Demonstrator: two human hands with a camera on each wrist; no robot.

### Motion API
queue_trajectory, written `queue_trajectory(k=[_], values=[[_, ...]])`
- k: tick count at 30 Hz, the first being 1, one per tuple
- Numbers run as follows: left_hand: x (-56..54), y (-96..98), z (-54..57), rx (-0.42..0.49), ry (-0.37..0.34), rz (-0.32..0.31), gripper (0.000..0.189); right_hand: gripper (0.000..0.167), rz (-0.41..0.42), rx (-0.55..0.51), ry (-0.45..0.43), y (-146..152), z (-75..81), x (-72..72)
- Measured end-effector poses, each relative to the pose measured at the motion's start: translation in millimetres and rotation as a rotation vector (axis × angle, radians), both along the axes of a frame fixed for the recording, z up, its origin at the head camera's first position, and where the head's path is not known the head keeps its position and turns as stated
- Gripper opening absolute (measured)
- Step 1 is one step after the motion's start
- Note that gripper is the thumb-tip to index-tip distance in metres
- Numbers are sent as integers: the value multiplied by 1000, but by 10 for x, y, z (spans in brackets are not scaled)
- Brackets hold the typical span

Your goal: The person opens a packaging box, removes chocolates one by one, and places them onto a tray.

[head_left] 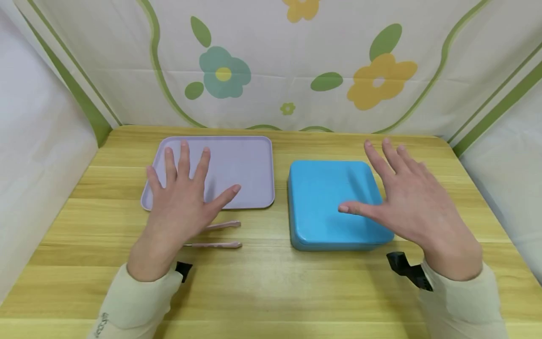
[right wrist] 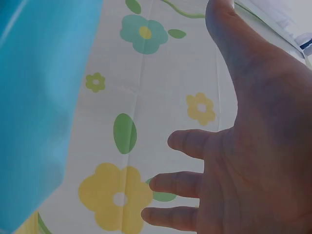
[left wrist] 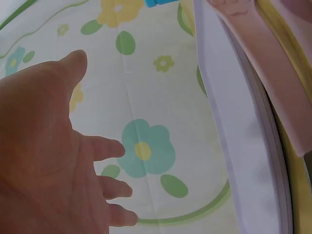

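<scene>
My left hand [head_left: 182, 200], fingers spread and holding nothing, hovers over the left part of a pale purple tray [head_left: 243, 172]. Just below the tray, two pink-handled utensils lie side by side, an upper one [head_left: 224, 225] and a lower one [head_left: 220, 245]; their left ends are hidden behind my left hand and wrist. My right hand [head_left: 412, 202] is spread too, above the right side of a blue lidded box [head_left: 326, 202], its thumb over the lid. In the right wrist view the box [right wrist: 39, 97] fills the left side, apart from the palm.
The wooden table [head_left: 271, 292] reaches back to a white cloth [head_left: 271, 56] printed with flowers and leaves. White cloth walls also flank the left and right sides. Each wrist carries a black strap [head_left: 410, 270] at the cream sleeve.
</scene>
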State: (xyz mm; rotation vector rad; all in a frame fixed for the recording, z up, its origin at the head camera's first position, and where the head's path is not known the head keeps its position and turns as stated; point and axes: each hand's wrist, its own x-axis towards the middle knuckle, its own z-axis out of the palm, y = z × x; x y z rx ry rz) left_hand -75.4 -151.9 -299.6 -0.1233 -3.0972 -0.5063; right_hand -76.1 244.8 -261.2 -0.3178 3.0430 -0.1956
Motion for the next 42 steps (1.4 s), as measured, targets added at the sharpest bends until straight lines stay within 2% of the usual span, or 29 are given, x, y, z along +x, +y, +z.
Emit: queue_trajectory(k=[4, 9, 14, 16, 18, 23, 25, 30, 33, 37, 42], values=[[-2, 109, -26, 11, -23, -39, 104, 133, 7, -23, -26, 44, -65, 6], [27, 386, -96, 56, -16, -156, 105, 142, 10, -37, -88, 116, -203, -14], [99, 684, -215, 183, 39, -290, 105, 149, 17, -99, -162, 161, -307, -44], [126, 779, -265, 248, 46, -324, 106, 150, 34, -131, -180, 183, -345, -41], [152, 853, -307, 311, 13, -335, 108, 150, 54, -171, -197, 214, -385, -27], [213, 993, -374, 464, -159, -287, 118, 150, 97, -264, -214, 335, -493, 19], [224, 1054, -403, 520, -174, -309, 122, 151, 104, -293, -220, 389, -536, 24], [231, 1197, -499, 636, -159, -418, 138, 155, 124, -345, -264, 506, -601, 24], [233, 1248, -540, 662, -182, -431, 145, 159, 139, -366, -295, 550, -604, 30], [238, 1277, -558, 653, -204, -420, 146, 161, 156, -387, -324, 559, -609, 36], [264, 1295, -552, 640, -228, -381, 138, 163, 135, -335, -322, 545, -607, 50]])
